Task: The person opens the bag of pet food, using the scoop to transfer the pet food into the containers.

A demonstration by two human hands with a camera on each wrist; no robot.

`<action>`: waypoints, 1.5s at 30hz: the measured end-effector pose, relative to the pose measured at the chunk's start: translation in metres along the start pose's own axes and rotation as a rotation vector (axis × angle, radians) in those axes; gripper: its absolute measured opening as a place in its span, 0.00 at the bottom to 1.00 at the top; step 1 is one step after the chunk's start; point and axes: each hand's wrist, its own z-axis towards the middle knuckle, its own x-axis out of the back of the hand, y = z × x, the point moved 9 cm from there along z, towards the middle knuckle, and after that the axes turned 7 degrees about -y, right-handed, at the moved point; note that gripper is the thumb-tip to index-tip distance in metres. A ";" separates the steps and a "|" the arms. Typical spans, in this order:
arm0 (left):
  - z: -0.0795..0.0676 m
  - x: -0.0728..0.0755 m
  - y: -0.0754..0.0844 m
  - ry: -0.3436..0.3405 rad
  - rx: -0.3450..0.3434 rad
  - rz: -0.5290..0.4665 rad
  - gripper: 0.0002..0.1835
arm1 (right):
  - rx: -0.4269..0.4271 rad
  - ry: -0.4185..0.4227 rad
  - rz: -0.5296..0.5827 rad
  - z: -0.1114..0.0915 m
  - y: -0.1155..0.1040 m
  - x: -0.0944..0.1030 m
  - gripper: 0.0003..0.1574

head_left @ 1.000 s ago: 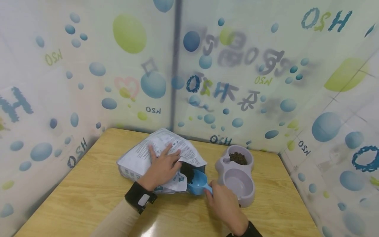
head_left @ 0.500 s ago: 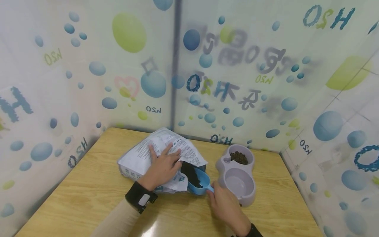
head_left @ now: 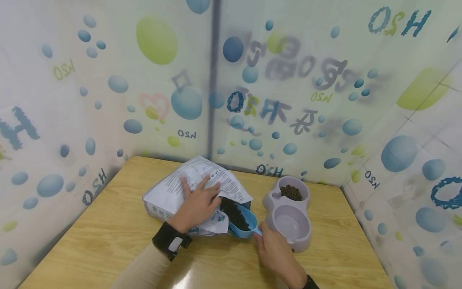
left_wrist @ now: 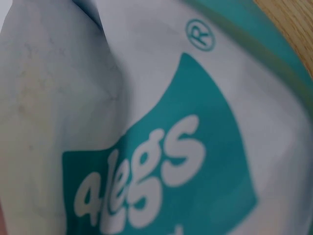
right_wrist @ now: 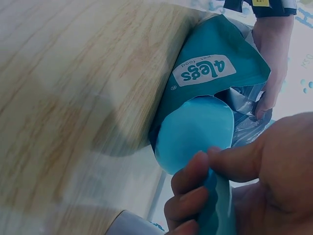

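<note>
A white and teal pet food bag (head_left: 169,188) lies on its side on the table, its mouth facing right. My left hand (head_left: 196,206) rests on top of it with the fingers spread. In the left wrist view, only the bag's printed side (left_wrist: 161,161) shows. My right hand (head_left: 276,249) grips the handle of a blue scoop (head_left: 243,232). Dark kibble (head_left: 236,214) fills much of the scoop, whose front end is hidden inside the bag. From the right wrist view, curled fingers (right_wrist: 188,178) and thumb close round the handle, and the scoop's underside (right_wrist: 195,129) shows.
A pale purple double pet bowl (head_left: 268,200) stands right of the bag. Brown kibble (head_left: 290,192) lies in its far compartment; no food shows in the near one. The wooden table (head_left: 108,224) meets printed curtains (head_left: 288,100) at the back and sides.
The scoop has tilted back and more kibble now shows in it, spread toward the handle. My right hand has shifted slightly right. The left hand has stayed in place on the bag.
</note>
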 end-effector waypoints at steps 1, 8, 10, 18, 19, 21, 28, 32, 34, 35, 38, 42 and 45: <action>0.000 0.000 0.000 -0.001 0.001 -0.001 0.27 | -0.002 -0.002 0.006 0.000 0.001 0.000 0.09; 0.001 -0.001 -0.001 -0.005 -0.004 0.003 0.28 | -0.001 -0.010 0.043 -0.001 0.004 -0.002 0.07; 0.001 -0.001 0.000 -0.003 -0.008 0.002 0.28 | 0.004 -0.003 0.053 -0.002 0.006 -0.002 0.06; 0.000 -0.001 0.001 -0.006 -0.008 -0.009 0.27 | 0.015 0.041 0.068 -0.006 0.006 0.004 0.06; 0.000 -0.001 0.001 -0.008 -0.006 -0.007 0.28 | 0.010 0.044 0.068 -0.006 0.007 0.005 0.06; 0.000 -0.001 0.001 -0.012 -0.001 -0.005 0.28 | 0.004 0.051 0.067 -0.007 0.009 0.005 0.04; -0.002 0.000 0.002 0.003 -0.007 -0.008 0.27 | 0.014 0.055 0.101 -0.007 0.013 0.006 0.02; -0.002 0.002 0.003 0.012 -0.015 -0.011 0.27 | -0.002 0.032 0.116 -0.007 0.015 0.005 0.03; -0.003 0.002 0.003 0.019 -0.020 -0.009 0.27 | -0.008 0.024 0.110 -0.007 0.016 0.005 0.03; -0.003 0.002 0.003 0.022 -0.021 -0.007 0.27 | -0.008 0.020 0.108 -0.008 0.016 0.006 0.04; -0.002 0.001 0.002 0.017 -0.016 -0.002 0.27 | 0.000 0.012 0.114 -0.010 0.017 0.006 0.05; -0.002 0.001 0.002 0.012 -0.011 0.000 0.27 | 0.004 -0.004 0.160 -0.013 0.021 0.008 0.06; -0.002 0.002 0.003 0.024 -0.013 0.001 0.27 | 0.008 -0.012 0.200 -0.014 0.024 0.009 0.06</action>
